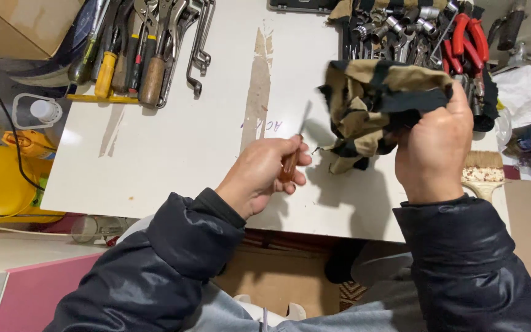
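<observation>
My left hand (pixel 258 175) grips a screwdriver (pixel 294 147) by its reddish-brown handle, with the thin metal shaft pointing up and away over the white board (pixel 173 135). My right hand (pixel 434 147) is closed on a crumpled tan and black rag (pixel 373 101), held just above the board to the right of the screwdriver. The rag and the screwdriver tip are apart. Both arms wear dark padded sleeves.
Hand tools lie at the board's far left: screwdrivers, wooden-handled tools (pixel 152 80), wrenches (pixel 199 49). A pile of sockets and red-handled pliers (pixel 465 37) sits at the far right. A paintbrush (pixel 483 172) lies by my right hand. A yellow jug (pixel 1 181) stands left.
</observation>
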